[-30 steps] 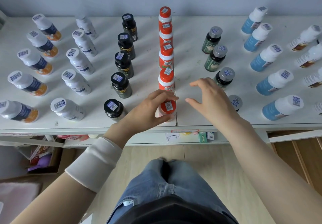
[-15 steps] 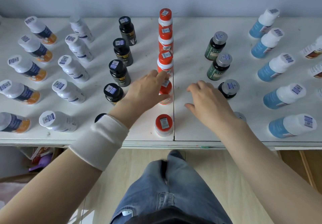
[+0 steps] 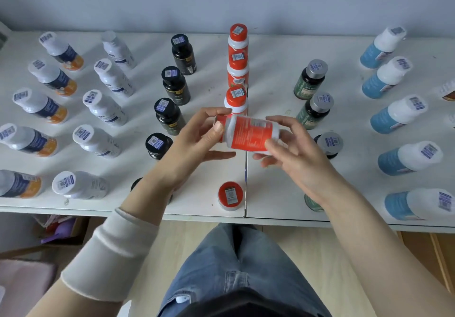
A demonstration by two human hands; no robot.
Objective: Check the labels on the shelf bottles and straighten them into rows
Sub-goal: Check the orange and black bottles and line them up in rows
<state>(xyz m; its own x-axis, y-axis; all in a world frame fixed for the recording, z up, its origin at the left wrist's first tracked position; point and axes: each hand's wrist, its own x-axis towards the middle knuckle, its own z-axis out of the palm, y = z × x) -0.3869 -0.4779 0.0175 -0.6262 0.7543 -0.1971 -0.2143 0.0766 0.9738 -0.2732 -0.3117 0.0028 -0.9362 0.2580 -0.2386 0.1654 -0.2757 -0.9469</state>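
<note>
An orange-labelled bottle (image 3: 248,136) with a red cap lies sideways in the air above the white shelf top (image 3: 273,188), its label facing up. My left hand (image 3: 197,141) grips its cap end and my right hand (image 3: 293,151) holds its base end. Behind it stand three more red-capped bottles (image 3: 237,68) in a line running to the wall. One red-capped bottle (image 3: 230,195) stands near the front edge, below my hands.
Rows of bottles run front to back: orange-and-navy ones (image 3: 41,104) far left, white ones (image 3: 103,109), black ones (image 3: 172,85), green ones with grey caps (image 3: 312,95), blue ones (image 3: 396,114) right. My wrists partly hide a black bottle and a green bottle near the front edge.
My left hand lifted the fourth red-capped bottle out of its line and tipped it sideways. My right hand came in and took hold of its base.
</note>
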